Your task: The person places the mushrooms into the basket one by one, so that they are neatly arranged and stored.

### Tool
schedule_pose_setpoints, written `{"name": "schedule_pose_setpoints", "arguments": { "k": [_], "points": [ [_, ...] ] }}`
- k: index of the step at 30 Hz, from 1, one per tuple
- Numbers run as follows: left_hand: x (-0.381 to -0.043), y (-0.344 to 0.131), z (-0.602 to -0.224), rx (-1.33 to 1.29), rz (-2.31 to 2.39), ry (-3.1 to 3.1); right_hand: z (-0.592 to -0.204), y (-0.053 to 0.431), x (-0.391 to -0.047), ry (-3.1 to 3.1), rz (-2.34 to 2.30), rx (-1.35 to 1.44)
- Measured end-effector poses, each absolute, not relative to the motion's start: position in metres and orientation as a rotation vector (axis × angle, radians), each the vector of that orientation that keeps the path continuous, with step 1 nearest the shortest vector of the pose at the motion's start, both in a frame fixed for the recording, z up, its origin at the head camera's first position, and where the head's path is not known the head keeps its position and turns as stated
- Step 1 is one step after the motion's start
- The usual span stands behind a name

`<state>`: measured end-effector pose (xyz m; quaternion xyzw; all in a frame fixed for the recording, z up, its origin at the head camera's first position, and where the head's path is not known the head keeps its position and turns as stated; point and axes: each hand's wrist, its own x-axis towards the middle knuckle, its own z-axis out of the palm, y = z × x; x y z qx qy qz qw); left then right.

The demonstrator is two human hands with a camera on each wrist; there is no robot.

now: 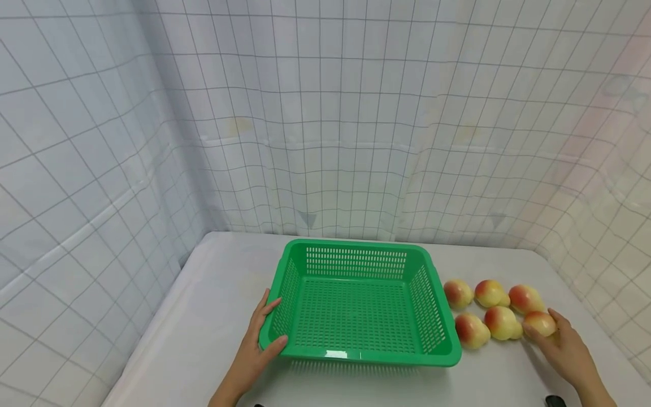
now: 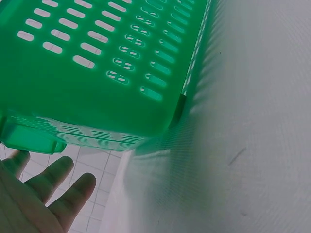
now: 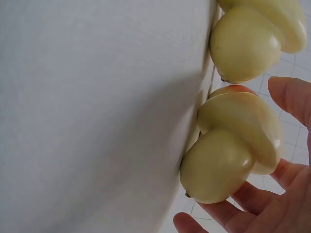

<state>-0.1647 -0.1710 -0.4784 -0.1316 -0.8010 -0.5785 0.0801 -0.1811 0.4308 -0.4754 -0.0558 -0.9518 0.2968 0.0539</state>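
Note:
A green plastic basket (image 1: 356,357) with slotted walls stands on the white table. My left hand (image 1: 254,339) is at its left side, thumb and a finger at the rim near the front-left corner. The left wrist view shows several spread fingers (image 2: 70,194) beside the basket's outer wall. My right hand (image 1: 567,345) is around the nearest-right red-and-yellow fruit (image 1: 540,323), which rests on the table. In the right wrist view, the thumb stands apart from this two-lobed fruit (image 3: 218,165), while other fingers reach behind it; contact is partly hidden.
Several similar fruits (image 1: 473,331) lie in two rows right of the basket. A small black object (image 1: 555,401) shows at the bottom edge near the right wrist. White gridded sheets (image 1: 356,141) hang around the table's back and sides.

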Motion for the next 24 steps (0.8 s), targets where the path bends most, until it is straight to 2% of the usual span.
{"name": "schedule_pose_setpoints", "arguments": {
  "k": [24],
  "points": [
    [-0.1644, -0.1703, -0.4780, -0.403, -1.747, -2.383, -0.4731, 0.4326, -0.1832, -2.940, 0.832, -0.344]
  ]
}}
